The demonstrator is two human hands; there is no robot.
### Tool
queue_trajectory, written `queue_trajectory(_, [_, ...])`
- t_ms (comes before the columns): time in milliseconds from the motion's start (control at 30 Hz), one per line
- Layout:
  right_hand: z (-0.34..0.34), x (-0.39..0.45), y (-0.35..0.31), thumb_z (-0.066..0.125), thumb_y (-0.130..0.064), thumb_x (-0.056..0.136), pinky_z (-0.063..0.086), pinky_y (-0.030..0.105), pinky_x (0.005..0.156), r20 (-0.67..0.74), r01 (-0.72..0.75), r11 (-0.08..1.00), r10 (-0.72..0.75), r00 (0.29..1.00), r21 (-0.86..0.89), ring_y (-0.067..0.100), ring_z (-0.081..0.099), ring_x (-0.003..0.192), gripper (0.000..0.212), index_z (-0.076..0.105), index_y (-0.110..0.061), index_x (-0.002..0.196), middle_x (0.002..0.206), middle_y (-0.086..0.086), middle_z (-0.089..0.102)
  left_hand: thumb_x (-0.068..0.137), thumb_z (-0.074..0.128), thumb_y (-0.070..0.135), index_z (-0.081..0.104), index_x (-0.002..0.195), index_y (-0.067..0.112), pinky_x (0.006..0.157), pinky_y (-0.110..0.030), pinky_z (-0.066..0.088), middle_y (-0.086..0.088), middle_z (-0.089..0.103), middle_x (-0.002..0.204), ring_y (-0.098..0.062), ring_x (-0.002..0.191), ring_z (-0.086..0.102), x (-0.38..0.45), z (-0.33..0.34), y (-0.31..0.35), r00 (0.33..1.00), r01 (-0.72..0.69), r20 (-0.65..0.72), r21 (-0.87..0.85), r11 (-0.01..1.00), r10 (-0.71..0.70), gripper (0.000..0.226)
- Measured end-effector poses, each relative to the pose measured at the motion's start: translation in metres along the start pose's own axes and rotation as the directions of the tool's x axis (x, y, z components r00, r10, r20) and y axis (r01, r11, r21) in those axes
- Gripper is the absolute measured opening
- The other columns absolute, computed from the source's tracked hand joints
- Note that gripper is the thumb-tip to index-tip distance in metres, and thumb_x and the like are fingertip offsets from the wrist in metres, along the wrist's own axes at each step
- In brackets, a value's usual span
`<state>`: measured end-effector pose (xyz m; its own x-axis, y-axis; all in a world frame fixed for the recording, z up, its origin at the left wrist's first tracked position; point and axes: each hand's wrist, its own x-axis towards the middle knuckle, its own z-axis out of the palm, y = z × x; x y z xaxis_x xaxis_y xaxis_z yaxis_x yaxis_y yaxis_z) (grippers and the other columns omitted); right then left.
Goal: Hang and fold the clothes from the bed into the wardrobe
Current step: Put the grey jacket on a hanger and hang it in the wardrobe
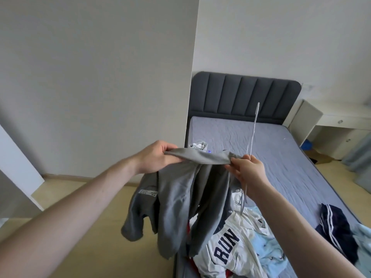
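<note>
Grey garment (176, 199) is hiding part of the clothes pile (236, 247); bottom edge is cutting the pile off. Tag (148, 193) print is reading too small.

A single wide-angle view comes from a camera worn on the person's head, looking forward and downward. It stands beside the foot corner of a bed (281, 149), facing along the mattress toward the dark padded headboard (245, 95) at the far end. Both forearms reach in from the bottom edge, very close to the lens. The bed fills the right half; a pale wall panel (96, 77) left of the headboard fills the left. Straight edges bow near the frame's borders.
</note>
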<state>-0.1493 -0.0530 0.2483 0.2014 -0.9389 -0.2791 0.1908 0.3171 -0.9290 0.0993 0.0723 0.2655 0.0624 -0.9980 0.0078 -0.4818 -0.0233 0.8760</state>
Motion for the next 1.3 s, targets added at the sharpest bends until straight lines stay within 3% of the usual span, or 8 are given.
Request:
queue_trajectory(100, [-0.005, 0.005, -0.013, 0.055, 0.01, 0.092, 0.043, 0.028, 0.047, 0.065, 0.026, 0.968, -0.01, 0.998, -0.251, 0.014, 0.044, 0.051, 0.038, 0.039, -0.016, 0.07, 0.064, 0.005, 0.04, 0.087, 0.08, 0.044, 0.077, 0.105, 0.025, 0.075, -0.028, 0.048, 0.007, 0.072, 0.089, -0.008, 0.078, 0.063, -0.017, 0.022, 0.009, 0.934, 0.054, 0.337, 0.184, 0.981, -0.115, 0.026])
queue_trajectory(200, [-0.004, 0.003, -0.025, 0.049, 0.012, 0.084, 0.029, 0.028, 0.052, 0.169, 0.088, 0.895, -0.014, 0.985, -0.438, 0.013, 0.033, 0.054, 0.04, 0.036, -0.019, 0.063, 0.059, 0.0, 0.035, 0.082, 0.08, 0.056, 0.069, 0.125, 0.037, 0.096, -0.021, 0.053, 0.025, 0.071, 0.114, 0.007, 0.105, 0.065, -0.028, 0.034, 0.011, 0.79, 0.072, 0.538, 0.394, 0.916, -0.294, 0.048])
queue_trajectory(433, [0.01, -0.015, -0.048, 0.04, 0.009, 0.083, 0.027, 0.031, 0.062, 0.434, 0.263, 0.824, -0.023, 0.9, -0.502, 0.012, 0.031, 0.061, 0.028, 0.039, -0.016, 0.07, 0.068, 0.0, 0.033, 0.095, 0.069, 0.027, 0.073, 0.112, 0.024, 0.077, -0.02, 0.052, 0.007, 0.072, 0.109, -0.013, 0.101, 0.066, 0.025, 0.02, -0.023, 0.976, 0.216, -0.051, 0.234, 0.948, -0.21, 0.018])
queue_trajectory(633, [0.015, -0.03, -0.052, 0.042, 0.011, 0.089, 0.038, 0.031, 0.066, 0.594, 0.337, 0.805, 0.023, 0.805, -0.488, 0.014, 0.04, 0.065, 0.025, 0.047, -0.013, 0.087, 0.076, 0.008, 0.04, 0.089, 0.076, 0.011, 0.049, 0.144, 0.032, 0.1, -0.026, 0.042, 0.012, 0.047, 0.149, -0.007, 0.129, 0.045, 0.049, 0.047, -0.027, 0.974, 0.125, 0.183, 0.043, 0.991, -0.131, 0.065])
queue_trajectory(833, [0.002, -0.027, -0.054, 0.047, 0.008, 0.088, 0.037, 0.028, 0.063, 0.598, 0.438, 0.724, -0.044, 0.8, -0.533, 0.012, 0.039, 0.062, 0.028, 0.042, -0.016, 0.075, 0.068, 0.001, 0.04, 0.09, 0.071, 0.014, 0.071, 0.09, 0.01, 0.078, -0.031, 0.056, 0.002, 0.071, 0.09, -0.01, 0.081, 0.063, 0.056, 0.072, -0.067, 0.94, 0.14, 0.294, 0.136, 0.981, -0.175, 0.003])
queue_trajectory(1033, [-0.043, -0.007, -0.044, 0.051, -0.001, 0.092, 0.037, 0.036, 0.063, 0.504, 0.501, 0.407, -0.109, 0.857, -0.764, 0.018, 0.04, 0.064, 0.014, 0.047, -0.004, 0.079, 0.07, 0.006, 0.044, 0.095, 0.071, 0.037, 0.078, 0.097, 0.013, 0.079, -0.028, 0.056, 0.007, 0.075, 0.087, -0.009, 0.081, 0.067, 0.038, 0.036, -0.077, 0.962, 0.271, -0.013, -0.014, 0.962, -0.271, 0.025])
queue_trajectory(1167, [-0.061, 0.005, -0.032, 0.052, -0.001, 0.092, 0.035, 0.036, 0.061, 0.433, 0.471, 0.372, -0.184, 0.882, -0.8, 0.017, 0.04, 0.063, 0.014, 0.047, -0.001, 0.079, 0.068, 0.005, 0.045, 0.088, 0.066, 0.066, 0.078, 0.082, 0.012, 0.081, -0.029, 0.052, 0.004, 0.076, 0.084, -0.01, 0.081, 0.069, 0.032, 0.011, -0.057, 0.915, 0.34, -0.246, 0.042, 0.939, -0.32, 0.056])
queue_trajectory(1300, [-0.063, 0.009, -0.03, 0.053, 0.002, 0.087, 0.032, 0.033, 0.058, 0.418, 0.467, 0.307, -0.212, 0.883, -0.829, 0.017, 0.036, 0.061, 0.025, 0.038, -0.012, 0.072, 0.065, 0.003, 0.044, 0.1, 0.059, 0.052, 0.061, 0.059, 0.018, 0.073, -0.031, 0.042, 0.001, 0.061, 0.064, -0.012, 0.063, 0.059, 0.026, -0.001, -0.033, 0.934, 0.282, -0.211, -0.065, 0.957, -0.29, 0.054])
